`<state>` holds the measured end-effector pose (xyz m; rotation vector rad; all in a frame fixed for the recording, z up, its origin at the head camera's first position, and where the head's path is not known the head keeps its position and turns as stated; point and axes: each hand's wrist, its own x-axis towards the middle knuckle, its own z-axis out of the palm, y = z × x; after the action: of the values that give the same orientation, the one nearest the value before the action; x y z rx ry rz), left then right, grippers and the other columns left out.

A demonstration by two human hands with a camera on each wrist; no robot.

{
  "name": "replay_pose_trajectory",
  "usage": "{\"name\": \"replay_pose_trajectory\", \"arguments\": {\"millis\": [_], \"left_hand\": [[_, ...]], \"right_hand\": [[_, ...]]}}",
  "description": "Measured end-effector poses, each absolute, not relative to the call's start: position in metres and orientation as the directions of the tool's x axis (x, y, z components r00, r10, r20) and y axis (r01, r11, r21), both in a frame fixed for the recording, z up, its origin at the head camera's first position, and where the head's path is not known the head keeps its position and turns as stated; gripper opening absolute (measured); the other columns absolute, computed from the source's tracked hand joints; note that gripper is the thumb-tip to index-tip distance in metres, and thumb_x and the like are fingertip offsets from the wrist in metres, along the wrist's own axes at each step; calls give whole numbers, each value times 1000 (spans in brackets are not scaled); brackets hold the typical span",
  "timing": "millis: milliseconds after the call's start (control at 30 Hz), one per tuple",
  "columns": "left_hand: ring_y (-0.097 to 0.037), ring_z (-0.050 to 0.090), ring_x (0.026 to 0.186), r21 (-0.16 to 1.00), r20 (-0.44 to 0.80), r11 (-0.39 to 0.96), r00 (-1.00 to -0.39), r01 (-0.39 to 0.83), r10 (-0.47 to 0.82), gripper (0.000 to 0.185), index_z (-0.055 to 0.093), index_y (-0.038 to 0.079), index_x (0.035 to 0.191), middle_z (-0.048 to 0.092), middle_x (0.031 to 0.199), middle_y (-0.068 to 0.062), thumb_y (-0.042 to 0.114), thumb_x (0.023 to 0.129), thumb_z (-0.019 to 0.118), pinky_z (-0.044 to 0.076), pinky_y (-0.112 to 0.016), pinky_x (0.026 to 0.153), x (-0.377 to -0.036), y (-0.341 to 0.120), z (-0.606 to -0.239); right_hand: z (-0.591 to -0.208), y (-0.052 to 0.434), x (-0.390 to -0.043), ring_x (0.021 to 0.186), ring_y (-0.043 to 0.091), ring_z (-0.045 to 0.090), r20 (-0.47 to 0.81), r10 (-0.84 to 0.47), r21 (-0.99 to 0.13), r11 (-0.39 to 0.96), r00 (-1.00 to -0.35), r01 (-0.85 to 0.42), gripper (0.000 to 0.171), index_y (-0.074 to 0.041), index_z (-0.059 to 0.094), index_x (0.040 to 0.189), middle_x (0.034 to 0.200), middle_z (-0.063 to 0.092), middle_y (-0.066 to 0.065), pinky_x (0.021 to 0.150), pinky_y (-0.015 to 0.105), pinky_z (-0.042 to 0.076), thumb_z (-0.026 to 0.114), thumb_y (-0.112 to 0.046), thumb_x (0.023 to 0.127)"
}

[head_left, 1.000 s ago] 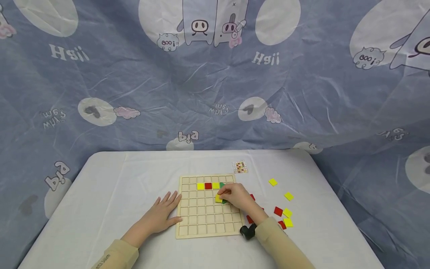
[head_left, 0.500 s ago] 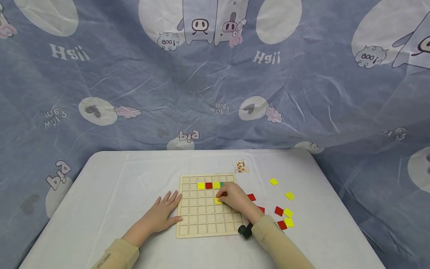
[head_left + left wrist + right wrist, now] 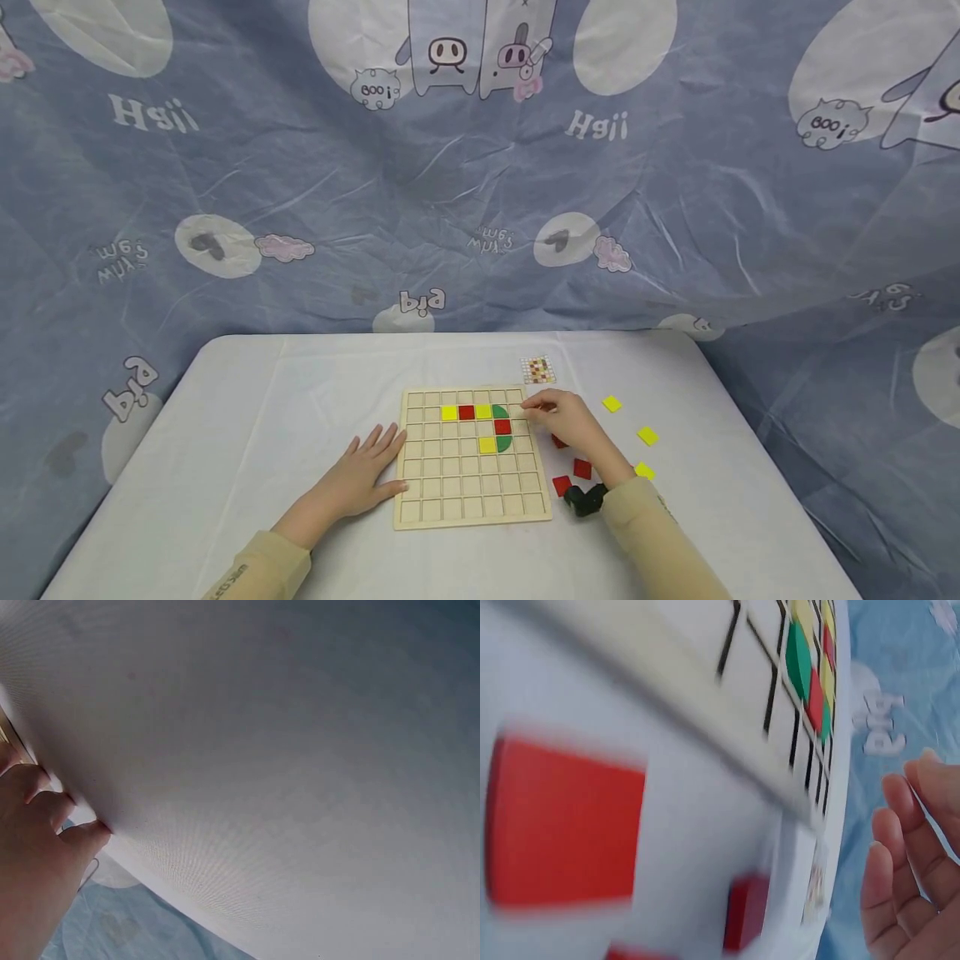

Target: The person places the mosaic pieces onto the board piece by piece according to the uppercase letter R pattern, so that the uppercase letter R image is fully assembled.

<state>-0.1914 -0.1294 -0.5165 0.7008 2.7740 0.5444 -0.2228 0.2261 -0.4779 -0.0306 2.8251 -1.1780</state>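
A wooden grid board [image 3: 450, 487] lies on the white table. Along its upper part run a yellow tile [image 3: 449, 412], a red tile [image 3: 467, 412], another yellow one and a green rounded tile [image 3: 500, 412]. Below that green piece sit a second red tile [image 3: 502, 427], then a second green rounded tile [image 3: 503, 443] with a yellow square [image 3: 487, 445] on its left. My left hand [image 3: 358, 479] rests flat with spread fingers, touching the board's left edge. Over the right edge hovers my right hand [image 3: 562, 421]; its fingers are loosely bent with nothing between them, as the right wrist view confirms.
Several loose red tiles [image 3: 582, 469] and yellow tiles [image 3: 647, 436] lie right of the board, some partly hidden by the right arm. A small printed pattern card [image 3: 538, 370] lies behind the board. A black device [image 3: 585, 500] is at the right wrist.
My right hand has let go of the yellow tile, which now lies beside the lower green piece, and has moved right and slightly back. My left hand has stayed put.
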Motion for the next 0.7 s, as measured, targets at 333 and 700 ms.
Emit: {"name": "replay_pose_trajectory", "arguments": {"millis": [333,700], "left_hand": [[-39,19,151,402,-130,823,-864,402,486,81,33,9,154,27,162,-14,50,92,63,16,-63,120,-189,-128,-514],[-39,19,151,393,-132,829,-868,397,478,81,33,9,154,27,162,-14,50,91,63,17,-62,120,-188,-126,-513]], "right_hand": [[-496,269,-212,89,16,62,-141,29,-700,704,-990,120,16,-12,75,103,103,70,2,78,31,57,74,-14,88],[-507,277,-204,85,18,56,-159,56,-669,728,-986,149,17,-13,76,98,98,66,2,73,27,50,79,-9,82]]}}
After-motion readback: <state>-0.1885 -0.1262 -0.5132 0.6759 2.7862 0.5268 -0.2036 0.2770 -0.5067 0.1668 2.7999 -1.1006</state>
